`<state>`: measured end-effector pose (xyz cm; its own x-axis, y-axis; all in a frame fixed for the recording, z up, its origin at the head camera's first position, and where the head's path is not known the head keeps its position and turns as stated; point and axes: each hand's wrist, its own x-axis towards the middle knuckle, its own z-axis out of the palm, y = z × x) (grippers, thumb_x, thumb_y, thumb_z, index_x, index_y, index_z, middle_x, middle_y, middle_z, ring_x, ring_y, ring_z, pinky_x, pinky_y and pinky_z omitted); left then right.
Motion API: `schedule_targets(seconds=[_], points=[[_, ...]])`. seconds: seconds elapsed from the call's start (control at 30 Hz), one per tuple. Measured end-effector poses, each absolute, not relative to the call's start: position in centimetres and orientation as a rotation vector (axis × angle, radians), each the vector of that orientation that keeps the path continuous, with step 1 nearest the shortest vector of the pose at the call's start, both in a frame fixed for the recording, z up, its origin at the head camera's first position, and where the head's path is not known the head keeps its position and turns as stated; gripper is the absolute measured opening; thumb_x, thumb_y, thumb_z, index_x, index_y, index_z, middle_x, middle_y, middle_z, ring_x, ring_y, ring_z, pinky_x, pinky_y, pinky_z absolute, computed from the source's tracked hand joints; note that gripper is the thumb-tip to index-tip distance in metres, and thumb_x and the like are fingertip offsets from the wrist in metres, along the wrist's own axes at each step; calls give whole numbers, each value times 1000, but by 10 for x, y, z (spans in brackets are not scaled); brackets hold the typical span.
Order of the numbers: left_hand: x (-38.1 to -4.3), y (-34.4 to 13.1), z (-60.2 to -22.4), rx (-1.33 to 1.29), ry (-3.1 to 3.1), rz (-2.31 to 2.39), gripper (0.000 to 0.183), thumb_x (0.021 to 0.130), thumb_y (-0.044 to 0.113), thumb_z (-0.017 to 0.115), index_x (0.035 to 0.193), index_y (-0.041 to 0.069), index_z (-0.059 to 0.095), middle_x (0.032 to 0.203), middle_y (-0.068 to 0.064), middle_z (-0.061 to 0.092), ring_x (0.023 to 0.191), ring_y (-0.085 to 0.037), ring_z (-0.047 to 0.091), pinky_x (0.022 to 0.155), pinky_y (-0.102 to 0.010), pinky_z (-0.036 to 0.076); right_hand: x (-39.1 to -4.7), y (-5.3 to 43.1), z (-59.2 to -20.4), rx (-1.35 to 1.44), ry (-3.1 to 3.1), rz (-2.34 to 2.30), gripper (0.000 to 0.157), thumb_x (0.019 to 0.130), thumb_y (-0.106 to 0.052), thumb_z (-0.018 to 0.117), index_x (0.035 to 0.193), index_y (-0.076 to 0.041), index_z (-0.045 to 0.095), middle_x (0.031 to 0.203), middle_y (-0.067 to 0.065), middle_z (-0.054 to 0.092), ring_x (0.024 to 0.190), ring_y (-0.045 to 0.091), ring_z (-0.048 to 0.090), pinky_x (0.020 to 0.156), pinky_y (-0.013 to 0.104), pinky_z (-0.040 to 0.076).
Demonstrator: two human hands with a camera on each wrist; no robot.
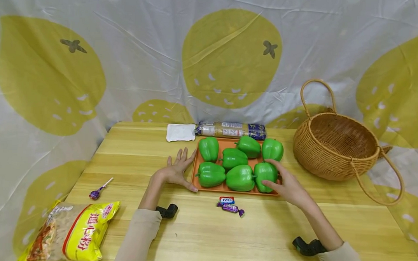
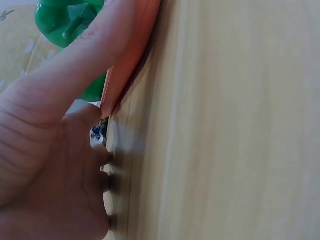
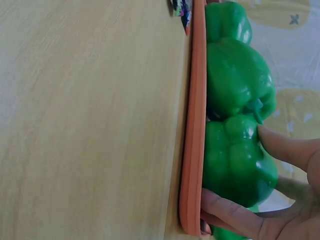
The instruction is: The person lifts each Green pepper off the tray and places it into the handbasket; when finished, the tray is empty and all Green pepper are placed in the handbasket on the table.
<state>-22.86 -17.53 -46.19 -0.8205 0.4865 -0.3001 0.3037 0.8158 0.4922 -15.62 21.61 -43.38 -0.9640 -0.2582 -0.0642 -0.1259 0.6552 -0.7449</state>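
Note:
An orange tray [image 1: 227, 190] on the wooden table holds several green peppers. My right hand [image 1: 282, 183] grips the front-right pepper [image 1: 265, 174], thumb on its near side and fingers over its top. The right wrist view shows that pepper [image 3: 235, 165] against the tray rim [image 3: 192, 125], with my thumb under it and a finger on it. My left hand [image 1: 177, 169] lies flat on the table with fingers spread, its thumb along the tray's left front corner. Up close, the thumb presses the tray edge [image 2: 131, 55] below a pepper [image 2: 65, 20].
A wicker basket [image 1: 338, 148] stands right of the tray. Two wrapped candies [image 1: 230, 205] lie before the tray. A lollipop [image 1: 97, 192] and a yellow snack bag [image 1: 71, 231] are at the left front. A long packet [image 1: 230, 130] and a white sachet [image 1: 180, 132] lie behind.

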Motion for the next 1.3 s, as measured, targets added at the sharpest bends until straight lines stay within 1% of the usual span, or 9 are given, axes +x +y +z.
schedule_targets(seconds=[0.13, 0.3, 0.4, 0.67, 0.83, 0.93, 1.07, 1.17, 1.3], points=[[-228, -174, -462, 599, 2579, 587, 140, 59, 61, 84, 156, 20, -9, 158, -24, -22, 146, -42, -21, 109, -73, -12, -156, 218, -435, -308, 2678, -1232, 69, 90, -30, 68, 148, -19, 32, 134, 26, 50, 105, 31, 60, 73, 29, 50], [-228, -174, -462, 603, 2580, 591, 140, 59, 60, 84, 156, 20, -9, 158, -25, -21, 146, -42, -21, 109, -73, -12, -157, 219, -436, -324, 2637, -1295, 67, 89, -28, 69, 147, -19, 34, 131, 23, 52, 108, 33, 59, 76, 32, 51], [-228, -174, -463, 606, 2580, 597, 140, 59, 60, 84, 156, 18, -9, 158, -26, -21, 146, -44, -20, 109, -74, -12, -157, 219, -436, -335, 2613, -1328, 66, 90, -26, 69, 146, -19, 35, 136, 21, 49, 114, 35, 57, 81, 35, 51], [-228, -174, -461, 611, 2583, 594, 139, 60, 60, 83, 156, 20, -9, 158, -25, -22, 146, -43, -21, 109, -73, -12, -162, 226, -433, -360, 2616, -1369, 64, 89, -24, 69, 145, -20, 39, 146, 21, 41, 124, 45, 49, 90, 49, 52], [-230, -176, -463, 613, 2580, 615, 140, 59, 61, 83, 156, 20, -9, 157, -25, -22, 146, -43, -22, 108, -74, -13, -163, 240, -409, -399, 2694, -1337, 64, 89, -27, 69, 145, -20, 39, 145, 20, 43, 128, 46, 46, 95, 58, 48], [-229, -177, -464, 611, 2581, 617, 140, 59, 61, 83, 155, 20, -10, 157, -25, -23, 146, -42, -23, 109, -73, -14, -166, 251, -385, -397, 2742, -1313, 65, 89, -28, 70, 146, -22, 39, 142, 17, 47, 125, 41, 49, 91, 42, 52], [-228, -177, -463, 604, 2588, 608, 139, 60, 60, 83, 155, 20, -10, 158, -25, -22, 146, -43, -22, 109, -73, -13, -173, 269, -353, -399, 2801, -1286, 65, 89, -27, 69, 147, -24, 38, 143, 14, 47, 123, 38, 51, 83, 26, 51], [-228, -177, -463, 602, 2586, 604, 139, 60, 59, 84, 156, 19, -9, 157, -26, -21, 146, -44, -21, 109, -74, -13, -177, 283, -332, -328, 2842, -1254, 66, 89, -30, 69, 147, -31, 36, 145, 10, 44, 127, 35, 47, 85, 34, 49], [-227, -177, -463, 602, 2588, 592, 138, 61, 59, 83, 156, 19, -9, 158, -25, -21, 146, -43, -21, 109, -73, -13, -183, 305, -310, -232, 2890, -1244, 67, 90, -30, 68, 148, -35, 34, 142, 6, 43, 121, 20, 49, 81, 29, 50]])
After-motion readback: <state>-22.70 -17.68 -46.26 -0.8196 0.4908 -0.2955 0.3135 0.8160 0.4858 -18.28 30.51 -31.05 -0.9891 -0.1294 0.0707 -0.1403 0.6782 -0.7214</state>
